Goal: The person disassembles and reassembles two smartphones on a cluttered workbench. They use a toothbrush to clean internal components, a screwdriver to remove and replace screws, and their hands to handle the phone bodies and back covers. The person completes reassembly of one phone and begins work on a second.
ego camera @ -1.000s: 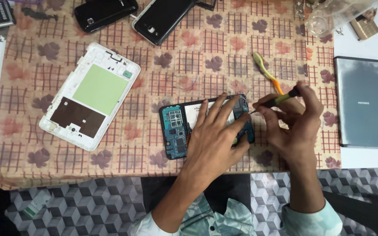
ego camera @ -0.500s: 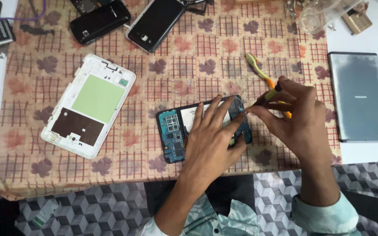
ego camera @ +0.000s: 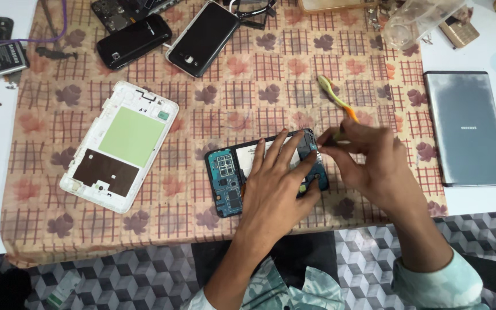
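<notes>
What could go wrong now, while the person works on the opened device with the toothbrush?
1. The right hand holds the toothbrush at the edge of the opened device; hard scrubbing might damage the bare circuit board.
2. The left hand covers the device, so the brush could strike its fingers.

Your left hand lies flat with fingers spread on an opened phone whose blue circuit board faces up on a floral patterned cloth. Your right hand grips a toothbrush with a green and orange handle at the phone's right edge. A white back cover lies to the left, a grey tablet to the right.
</notes>
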